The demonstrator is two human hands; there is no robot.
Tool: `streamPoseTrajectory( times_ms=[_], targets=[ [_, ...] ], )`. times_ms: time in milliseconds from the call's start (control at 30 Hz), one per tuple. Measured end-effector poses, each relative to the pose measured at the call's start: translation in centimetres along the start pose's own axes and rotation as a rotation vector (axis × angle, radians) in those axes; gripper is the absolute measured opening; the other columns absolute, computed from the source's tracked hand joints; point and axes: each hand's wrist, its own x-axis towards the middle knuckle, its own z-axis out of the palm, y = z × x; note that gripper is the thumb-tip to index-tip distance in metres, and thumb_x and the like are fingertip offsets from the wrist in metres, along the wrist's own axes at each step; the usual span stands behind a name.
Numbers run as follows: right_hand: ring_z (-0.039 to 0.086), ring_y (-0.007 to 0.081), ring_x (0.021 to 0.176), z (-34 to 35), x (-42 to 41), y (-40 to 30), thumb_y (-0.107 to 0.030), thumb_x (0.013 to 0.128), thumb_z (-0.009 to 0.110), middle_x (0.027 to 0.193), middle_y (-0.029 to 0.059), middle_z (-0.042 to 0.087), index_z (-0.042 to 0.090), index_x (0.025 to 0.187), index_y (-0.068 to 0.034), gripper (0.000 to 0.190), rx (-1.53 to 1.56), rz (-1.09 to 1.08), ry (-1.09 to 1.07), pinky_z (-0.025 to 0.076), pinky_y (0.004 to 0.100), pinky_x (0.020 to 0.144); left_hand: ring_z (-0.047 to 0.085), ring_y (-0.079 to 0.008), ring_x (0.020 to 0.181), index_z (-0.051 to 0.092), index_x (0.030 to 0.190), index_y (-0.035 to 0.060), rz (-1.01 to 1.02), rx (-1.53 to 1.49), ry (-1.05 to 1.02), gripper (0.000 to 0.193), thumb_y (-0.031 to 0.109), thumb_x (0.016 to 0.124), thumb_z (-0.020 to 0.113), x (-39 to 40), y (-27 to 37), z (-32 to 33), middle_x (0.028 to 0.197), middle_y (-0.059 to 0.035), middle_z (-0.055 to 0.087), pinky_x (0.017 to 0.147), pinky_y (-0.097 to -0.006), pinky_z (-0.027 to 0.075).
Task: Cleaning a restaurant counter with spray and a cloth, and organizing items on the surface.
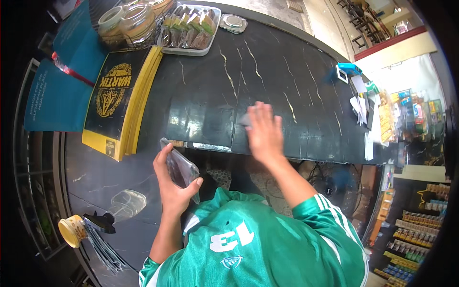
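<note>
My left hand (174, 184) grips a dark flat pack (181, 168) in clear plastic at the counter's near edge. Its thumb is on the near side and its fingers wrap the far side; the contents are hard to make out. My right hand (266, 132) lies palm down, fingers extended, over the black marble-patterned counter (265, 89). A small grey piece (246, 120), perhaps cloth, shows beside its fingers. Motion blur and the hand itself hide whether it is held.
Black-and-yellow menu books (114, 100), a plastic tray of wrapped snacks (190, 30) and glass jars (136, 19) stand on the left. A clear pump bottle (127, 202) and yellow cup (72, 231) are nearer. Papers (358, 106) and a blue device (348, 70) sit right.
</note>
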Motion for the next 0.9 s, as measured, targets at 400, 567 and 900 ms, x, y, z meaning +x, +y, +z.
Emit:
streamPoseTrajectory(
  times_ms=[400, 567, 900],
  targets=[
    [0.037, 0.0418, 0.166, 4.8, 8.3, 0.9, -0.035, 0.116, 0.051, 0.171, 0.0243, 0.051, 0.054, 0.162, 0.0, 0.057, -0.051, 0.43, 0.299, 0.027, 0.0631, 0.132, 0.046, -0.0317, 0.149, 0.042, 0.167, 0.0098, -0.06, -0.054, -0.046, 0.117, 0.038, 0.068, 0.096, -1.6, -0.2, -3.1, 0.158, -0.0139, 0.042, 0.127, -0.0485, 0.037],
    [0.042, 0.0344, 0.164, 2.9, 8.6, -14.7, -0.034, 0.11, 0.058, 0.171, 0.0203, 0.053, 0.06, 0.158, -0.002, 0.057, 0.36, -0.093, 0.174, 0.026, 0.0592, 0.135, 0.054, -0.0283, 0.134, 0.04, 0.167, 0.0085, -0.063, -0.009, -0.053, 0.116, 0.036, 0.069, 0.095, -2.1, 1.2, -3.5, 0.157, -0.0108, 0.045, 0.114, -0.0463, 0.049],
    [0.048, 0.0237, 0.161, 2.4, -0.7, -10.9, -0.017, 0.101, 0.061, 0.171, 0.0088, 0.057, 0.063, 0.158, -0.011, 0.058, 0.258, -0.394, 0.286, 0.035, 0.0522, 0.132, 0.056, -0.0208, 0.117, 0.035, 0.171, 0.0103, 0.01, -0.108, -0.052, 0.124, 0.047, 0.071, 0.099, -0.7, 3.9, -0.4, 0.143, -0.0074, 0.048, 0.097, -0.0373, 0.054]
  ],
)
